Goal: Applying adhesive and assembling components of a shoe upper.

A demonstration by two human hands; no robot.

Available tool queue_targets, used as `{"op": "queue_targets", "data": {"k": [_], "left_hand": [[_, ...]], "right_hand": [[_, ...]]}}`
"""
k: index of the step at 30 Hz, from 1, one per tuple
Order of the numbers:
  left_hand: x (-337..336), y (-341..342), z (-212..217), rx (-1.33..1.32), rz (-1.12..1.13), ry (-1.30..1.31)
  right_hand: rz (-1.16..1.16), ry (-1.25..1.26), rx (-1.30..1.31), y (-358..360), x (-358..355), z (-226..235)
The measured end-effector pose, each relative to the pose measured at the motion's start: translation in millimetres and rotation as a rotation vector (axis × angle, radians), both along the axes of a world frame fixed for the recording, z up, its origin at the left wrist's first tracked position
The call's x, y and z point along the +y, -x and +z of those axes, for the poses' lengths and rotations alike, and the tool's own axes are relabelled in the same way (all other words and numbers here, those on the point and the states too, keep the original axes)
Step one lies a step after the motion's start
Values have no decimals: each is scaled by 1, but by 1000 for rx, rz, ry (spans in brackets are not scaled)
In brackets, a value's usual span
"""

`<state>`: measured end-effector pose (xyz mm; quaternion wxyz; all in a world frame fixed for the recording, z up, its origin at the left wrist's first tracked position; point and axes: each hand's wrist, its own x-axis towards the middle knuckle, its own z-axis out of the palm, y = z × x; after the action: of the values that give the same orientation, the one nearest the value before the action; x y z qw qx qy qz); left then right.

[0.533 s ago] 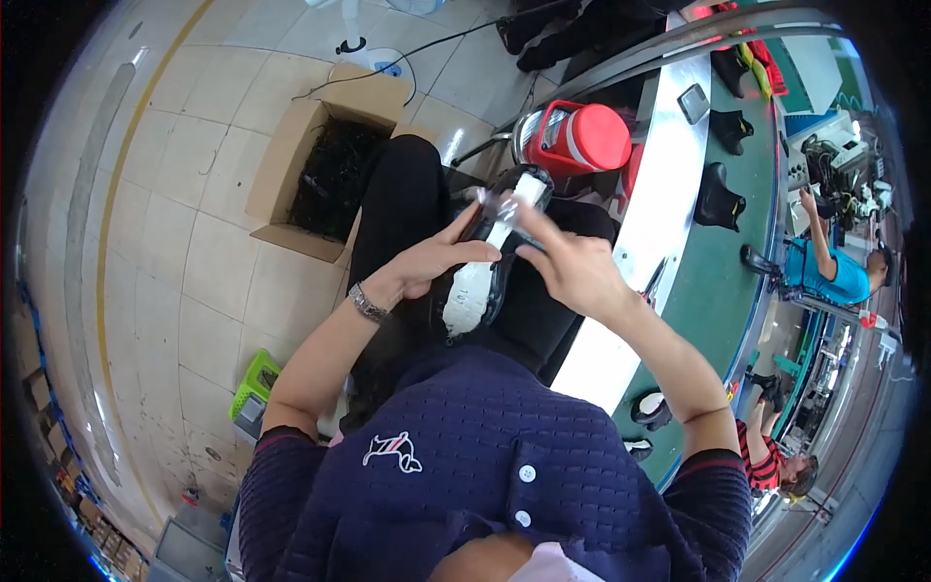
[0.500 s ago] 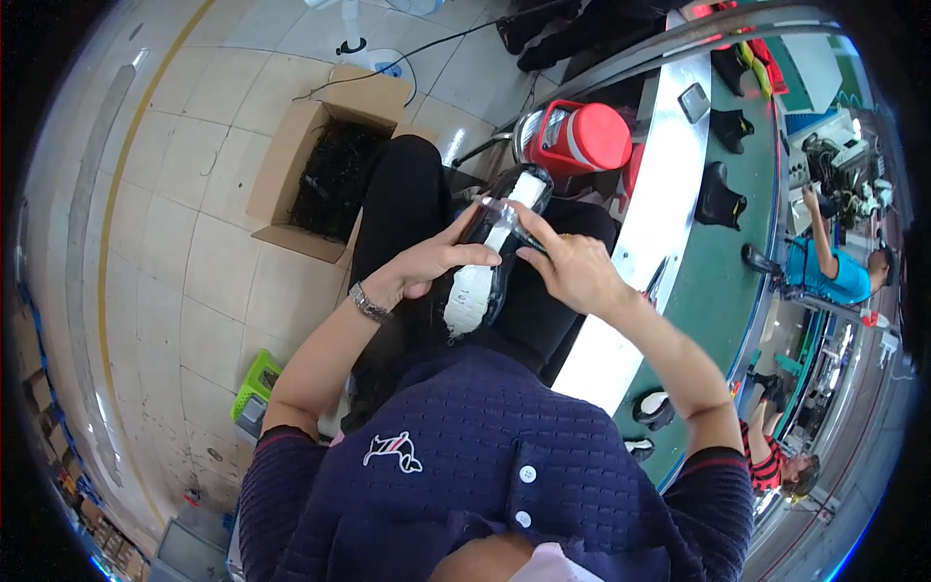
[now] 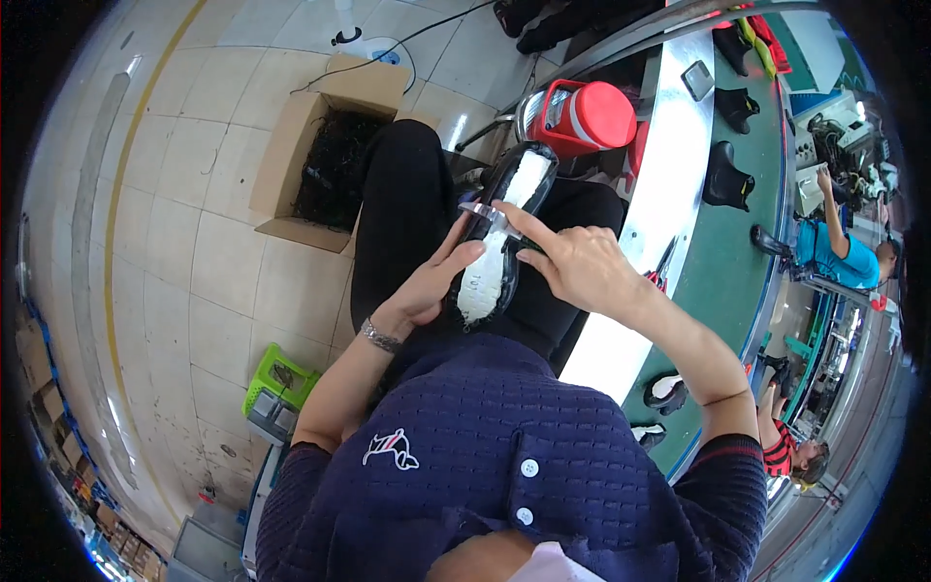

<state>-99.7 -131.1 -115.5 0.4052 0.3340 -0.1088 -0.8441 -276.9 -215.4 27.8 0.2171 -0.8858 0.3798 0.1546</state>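
A black shoe lies bottom up across my lap, its toe and heel running up and down the view. A white strip covers the middle of its underside, with small marks near the lower end. My left hand is closed round the shoe's left side, the thumb over its edge. In my right hand is a knife with a short silver blade, lying across the narrow middle of the shoe. The right index finger stretches along the tool; its handle is mostly hidden in the fingers.
To the left stands an open cardboard box of black scraps. A red drum-shaped container sits ahead, right. Along the right run a white ledge and a green belt carrying black shoe pieces. Co-workers sit beyond.
My right hand and the knife have shifted slightly to the left across the shoe. The left thumb has drawn back from the white underside toward the edge. The whole view has tilted a little.
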Motion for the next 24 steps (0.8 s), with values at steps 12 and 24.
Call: {"op": "queue_targets", "data": {"k": [12, 24], "left_hand": [[6, -16, 8, 147, -50, 154], [14, -5, 2, -146, -35, 376]], "right_hand": [[65, 15, 15, -12, 17, 24], [42, 73, -351, -2, 37, -6]]}}
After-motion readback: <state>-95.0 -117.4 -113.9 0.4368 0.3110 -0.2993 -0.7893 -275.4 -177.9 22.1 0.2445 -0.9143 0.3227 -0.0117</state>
